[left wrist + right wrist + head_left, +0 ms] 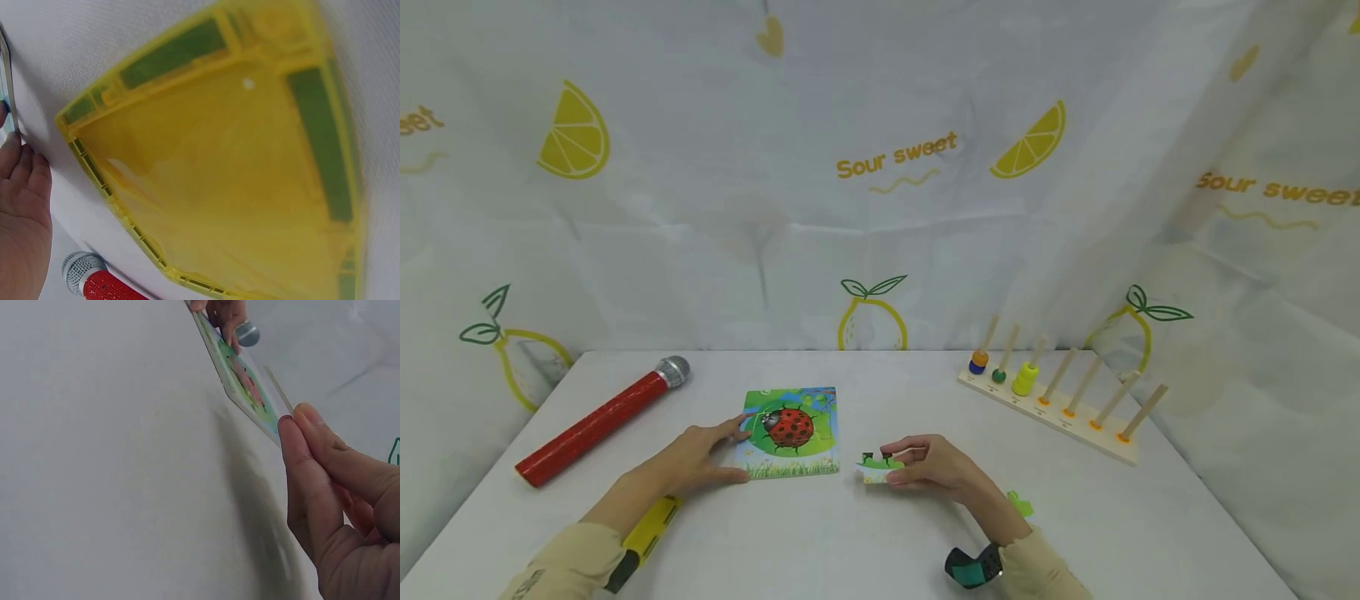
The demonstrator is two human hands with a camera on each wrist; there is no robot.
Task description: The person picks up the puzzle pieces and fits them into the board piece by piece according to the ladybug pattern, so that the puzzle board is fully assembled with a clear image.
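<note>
A ladybird jigsaw board (790,433) lies flat on the white table (850,542). My left hand (703,457) rests at its left edge, fingers stretched out and touching the board, thumb along the near corner. The right hand (928,464) pinches a small green and white puzzle piece (876,468) just right of the board, a little off the table. In the right wrist view the fingertips (300,425) hold the thin piece (278,390) edge-on, with the board (240,381) beyond. The left wrist view shows my left hand (22,212) beside the board's edge (7,81).
A red glitter microphone (598,421) lies at the left. A wooden peg rack (1052,400) with a few coloured beads stands at the right. Another green piece (1021,504) lies by my right wrist. Lemon-print cloth (880,167) hangs behind and at both sides.
</note>
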